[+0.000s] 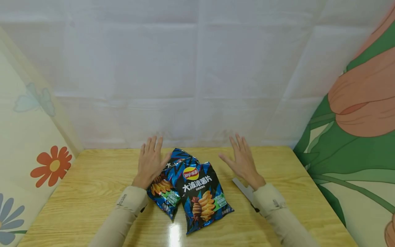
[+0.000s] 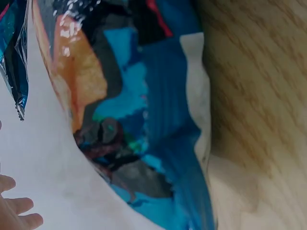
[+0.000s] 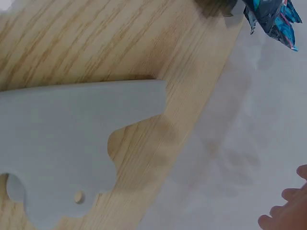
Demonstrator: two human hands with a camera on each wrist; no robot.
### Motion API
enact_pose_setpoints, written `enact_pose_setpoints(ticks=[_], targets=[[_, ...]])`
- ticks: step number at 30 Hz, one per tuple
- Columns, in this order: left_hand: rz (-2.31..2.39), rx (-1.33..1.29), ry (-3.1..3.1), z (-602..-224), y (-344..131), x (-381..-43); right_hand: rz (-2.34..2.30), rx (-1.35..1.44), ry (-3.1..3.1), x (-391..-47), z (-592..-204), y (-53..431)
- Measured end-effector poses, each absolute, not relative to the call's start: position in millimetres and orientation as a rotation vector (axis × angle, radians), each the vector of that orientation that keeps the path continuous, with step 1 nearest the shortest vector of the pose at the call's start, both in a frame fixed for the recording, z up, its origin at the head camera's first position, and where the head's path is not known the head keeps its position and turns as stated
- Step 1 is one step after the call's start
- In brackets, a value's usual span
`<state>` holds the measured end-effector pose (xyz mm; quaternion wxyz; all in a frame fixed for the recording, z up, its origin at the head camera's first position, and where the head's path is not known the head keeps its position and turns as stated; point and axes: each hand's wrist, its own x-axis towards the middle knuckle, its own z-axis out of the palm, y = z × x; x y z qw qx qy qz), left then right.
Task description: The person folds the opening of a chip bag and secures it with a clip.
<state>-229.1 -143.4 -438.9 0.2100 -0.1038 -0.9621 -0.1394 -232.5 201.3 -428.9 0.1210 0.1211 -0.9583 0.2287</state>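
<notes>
Two blue-and-black potato chip bags lie overlapping on the wooden table. The front chip bag (image 1: 202,195) has a red and yellow logo; the rear chip bag (image 1: 163,188) is partly covered by it. My left hand (image 1: 149,164) is spread over the left edge of the rear bag; whether it touches the bag I cannot tell. My right hand (image 1: 243,163) is spread, holding nothing, to the right of the bags. Under the right wrist lies a flat grey piece with a cut-out, wavy outline (image 3: 72,129), partly hidden by the sleeve in the head view.
The wooden table (image 1: 102,178) ends at a white creased sheet (image 1: 197,68) behind it. Flower-printed panels flank it, with a red flower (image 1: 54,166) on the left and large green leaves (image 1: 348,161) on the right.
</notes>
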Motion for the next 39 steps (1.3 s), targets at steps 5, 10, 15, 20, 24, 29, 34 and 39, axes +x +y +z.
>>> enact_pose_setpoints(ticks=[5,10,15,20,24,29,34,39], targets=[[-0.395,-0.306,-2.668,-440.6,-143.1,-227.5,0.7,0.361,-2.786,-228.1,-429.0,200.1],[-0.394,-0.319,-2.669,-441.5,-142.7,-225.7,0.735,0.364,-2.798,-223.2,-428.7,198.9],[-0.405,-0.317,-2.687,-442.1,-141.6,-223.9,0.75,0.369,-2.8,-220.8,-431.4,198.4],[-0.405,-0.322,-2.696,-443.6,-140.7,-222.0,0.77,0.366,-2.803,-218.3,-433.2,197.6],[-0.415,-0.326,-2.665,-445.6,-140.2,-221.2,0.789,0.383,-2.78,-216.4,-435.8,196.3],[-0.438,-0.343,-2.622,-447.9,-138.4,-219.4,0.801,0.408,-2.779,-213.5,-439.0,194.9],[-0.438,-0.353,-2.631,-447.2,-136.4,-217.3,0.806,0.415,-2.809,-209.8,-439.2,193.7],[-0.416,-0.347,-2.671,-446.4,-134.1,-215.5,0.815,0.419,-2.816,-206.6,-440.4,192.0]])
